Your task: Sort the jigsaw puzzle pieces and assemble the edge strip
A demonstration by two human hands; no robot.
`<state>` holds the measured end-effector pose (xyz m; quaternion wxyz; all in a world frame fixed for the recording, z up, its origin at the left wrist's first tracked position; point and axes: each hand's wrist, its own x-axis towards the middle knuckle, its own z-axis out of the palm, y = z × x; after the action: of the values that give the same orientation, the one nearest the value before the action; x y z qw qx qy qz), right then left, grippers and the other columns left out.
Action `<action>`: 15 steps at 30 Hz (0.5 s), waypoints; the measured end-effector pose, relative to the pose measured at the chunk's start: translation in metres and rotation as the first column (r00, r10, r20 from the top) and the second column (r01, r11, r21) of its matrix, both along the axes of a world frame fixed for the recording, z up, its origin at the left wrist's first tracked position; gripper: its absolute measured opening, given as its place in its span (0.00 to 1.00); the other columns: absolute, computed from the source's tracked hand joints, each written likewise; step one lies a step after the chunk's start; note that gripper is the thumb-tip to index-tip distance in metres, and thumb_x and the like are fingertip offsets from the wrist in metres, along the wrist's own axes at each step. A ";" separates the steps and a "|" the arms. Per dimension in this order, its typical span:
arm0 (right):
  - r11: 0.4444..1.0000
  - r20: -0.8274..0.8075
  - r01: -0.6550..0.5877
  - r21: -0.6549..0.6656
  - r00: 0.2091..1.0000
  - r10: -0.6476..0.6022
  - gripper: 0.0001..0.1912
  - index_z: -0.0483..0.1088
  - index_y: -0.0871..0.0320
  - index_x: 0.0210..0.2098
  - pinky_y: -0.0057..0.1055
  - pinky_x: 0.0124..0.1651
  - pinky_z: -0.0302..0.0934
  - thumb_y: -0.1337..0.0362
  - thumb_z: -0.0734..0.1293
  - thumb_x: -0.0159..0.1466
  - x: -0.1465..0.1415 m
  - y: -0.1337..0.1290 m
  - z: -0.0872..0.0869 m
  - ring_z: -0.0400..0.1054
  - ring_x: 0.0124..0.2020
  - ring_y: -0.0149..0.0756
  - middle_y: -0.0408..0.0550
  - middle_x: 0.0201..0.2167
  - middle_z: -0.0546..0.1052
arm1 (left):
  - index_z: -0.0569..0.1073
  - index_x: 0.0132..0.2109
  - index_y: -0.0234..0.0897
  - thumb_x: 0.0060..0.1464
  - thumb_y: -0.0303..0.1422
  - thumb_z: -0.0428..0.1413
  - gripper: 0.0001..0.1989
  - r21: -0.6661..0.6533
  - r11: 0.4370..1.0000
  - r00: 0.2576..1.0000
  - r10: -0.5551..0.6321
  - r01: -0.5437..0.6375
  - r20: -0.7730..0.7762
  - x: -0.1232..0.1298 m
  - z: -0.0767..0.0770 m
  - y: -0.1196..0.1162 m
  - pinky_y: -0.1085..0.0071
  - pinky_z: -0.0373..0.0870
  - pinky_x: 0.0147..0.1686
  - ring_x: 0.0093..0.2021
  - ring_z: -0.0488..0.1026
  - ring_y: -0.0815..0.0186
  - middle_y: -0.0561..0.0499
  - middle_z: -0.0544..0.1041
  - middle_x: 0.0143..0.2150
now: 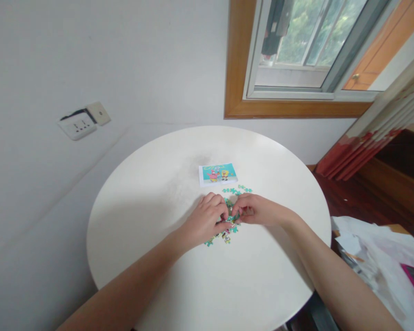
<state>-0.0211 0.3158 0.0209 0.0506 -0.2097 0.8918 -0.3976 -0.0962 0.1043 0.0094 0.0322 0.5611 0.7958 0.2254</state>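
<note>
A small pile of jigsaw puzzle pieces [235, 228], mostly teal with some yellow and pink, lies on the round white table [134, 197]. Over its left side is my left hand [209, 214], fingers curled and thumb low among the pieces; what they grip is hidden. From the right my right hand [253, 209] reaches in, its fingertips closed on a small greenish jigsaw piece at the pile. The two hands are close together, with pieces between them. Just beyond them lies a picture card [218, 174] showing a pink and a yellow cartoon figure on teal.
A few loose teal pieces [230, 190] lie between the card and my hands. The table's far side is close to a white wall with a socket [78, 125] and a wood-framed window [296, 109]. White plastic bags [376, 262] are at the right, below a curtain [369, 142].
</note>
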 end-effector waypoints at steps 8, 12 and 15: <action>0.995 0.061 0.021 -0.098 0.998 -0.015 0.06 0.75 0.57 0.37 0.26 0.35 0.61 0.62 0.69 0.61 0.000 -0.002 0.003 0.65 0.32 0.29 0.43 0.31 0.72 | 0.74 0.30 0.38 0.60 0.37 0.59 0.11 0.158 0.987 0.991 0.009 -0.031 0.136 -0.006 0.000 0.002 0.68 0.62 0.39 0.38 0.68 0.64 0.53 0.71 0.31; 0.992 0.037 0.041 -0.121 0.999 -0.036 0.07 0.74 0.58 0.34 0.27 0.35 0.60 0.61 0.68 0.63 -0.001 -0.006 0.004 0.65 0.32 0.30 0.44 0.30 0.73 | 0.72 0.25 0.37 0.65 0.40 0.51 0.20 0.173 0.983 0.984 0.025 -0.055 0.175 -0.008 0.000 0.004 0.70 0.61 0.33 0.32 0.67 0.66 0.54 0.68 0.25; 0.984 0.022 0.085 -0.158 0.996 -0.083 0.10 0.73 0.59 0.32 0.27 0.33 0.58 0.58 0.68 0.63 -0.003 -0.010 0.001 0.63 0.30 0.30 0.43 0.28 0.73 | 0.69 0.23 0.37 0.68 0.41 0.45 0.25 0.179 0.982 0.985 0.034 -0.065 0.167 -0.009 -0.001 0.005 0.70 0.60 0.30 0.30 0.66 0.67 0.53 0.66 0.23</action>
<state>-0.0242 0.3060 0.0218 0.0238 -0.1722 0.8650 -0.4707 -0.1047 0.1090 0.0080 0.0397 0.5212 0.7800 0.3440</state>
